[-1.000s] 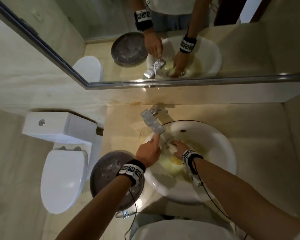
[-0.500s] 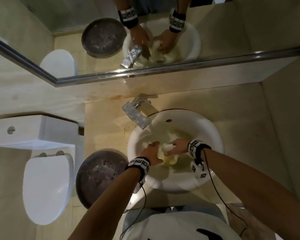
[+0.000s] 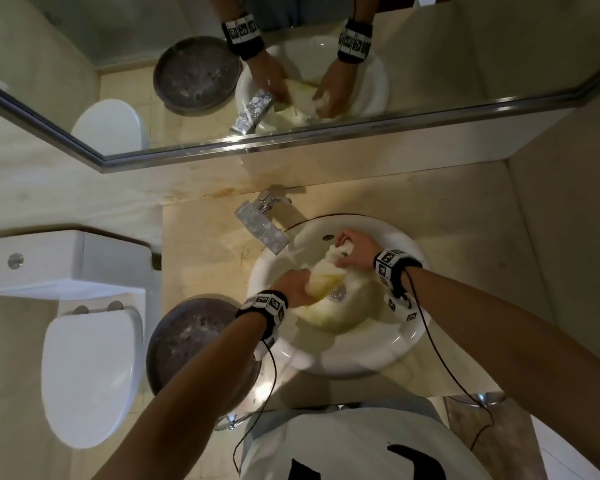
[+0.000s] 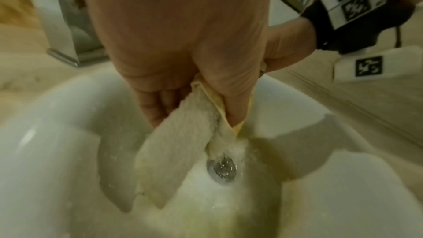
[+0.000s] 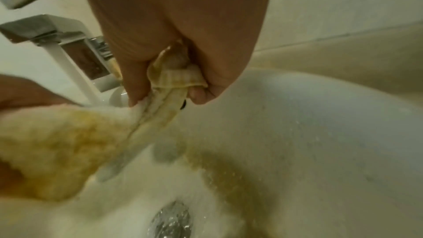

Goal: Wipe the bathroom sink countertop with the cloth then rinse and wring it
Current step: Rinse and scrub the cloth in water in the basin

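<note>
While you lean over the sink (image 3: 388, 355), both your hands work the cloth (image 3: 326, 275) inside the bowl.

Left hand (image 3: 293, 284): fingers (image 4: 155, 108) clenched round the near end of the cloth, its loose tails hanging down toward the drain (image 4: 221, 169).

Right hand (image 3: 355, 249): fingers (image 5: 135, 86) clenched round the far end, bunched in your fist near the back wall of the bowl.

Cloth: pale yellow, wet, stretched between your two hands above the drain, held clear of the bench (image 3: 205, 268).

Faucet (image 3: 262, 230): chrome, square spout, mounted at the back left of the sink; water runs from it in a white stream (image 5: 75, 80) beside the cloth.

Sink: white, round, set in the beige bench; yellowish water lies in the bottom of the bowl.

Bin (image 3: 187, 344): round, dark lid, just left of the bench edge, partly under your left forearm.

Toilet (image 3: 90, 368): white, lid down, left of the bin, cistern against the wall.

Mirror (image 3: 465, 64): above the bench, showing your hands, the cloth and the faucet in reflection.
</note>
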